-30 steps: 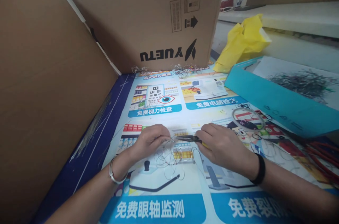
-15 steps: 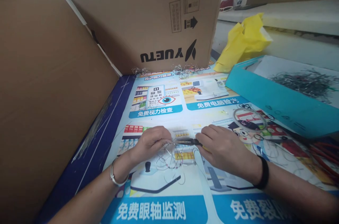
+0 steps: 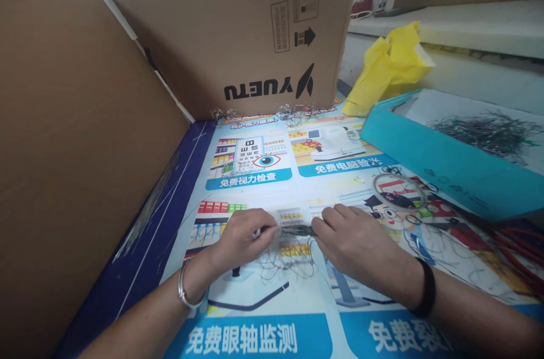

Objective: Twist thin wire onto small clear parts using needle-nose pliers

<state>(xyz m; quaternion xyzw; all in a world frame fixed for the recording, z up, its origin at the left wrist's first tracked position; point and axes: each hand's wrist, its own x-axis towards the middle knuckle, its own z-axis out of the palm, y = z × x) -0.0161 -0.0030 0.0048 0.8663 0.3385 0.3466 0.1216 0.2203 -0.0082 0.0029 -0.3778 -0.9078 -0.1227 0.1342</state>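
Observation:
My right hand (image 3: 351, 231) is closed around the handles of dark pliers (image 3: 296, 230), whose jaws point left. Facing it, my left hand (image 3: 246, 237) pinches thin wire right at the tips of the jaws. A loose tangle of thin wire loops (image 3: 289, 261) hangs just below the pliers, over the printed sheet. Exactly which strand lies between my left fingers is too small to tell. The palm and most of the plier handles are hidden by my right fingers.
Tall cardboard panels (image 3: 204, 36) stand at the left and back. Right of me is a turquoise box (image 3: 425, 161) with a heap of cut wire (image 3: 484, 132). A yellow bag (image 3: 386, 70), a wire coil (image 3: 399, 192) and red-handled tools (image 3: 518, 246) lie around the printed sheet (image 3: 259, 302).
My left thumb and fingers have shifted slightly, leaving a gap between them and the palm. The wire loops under the pliers have swung a little to the right.

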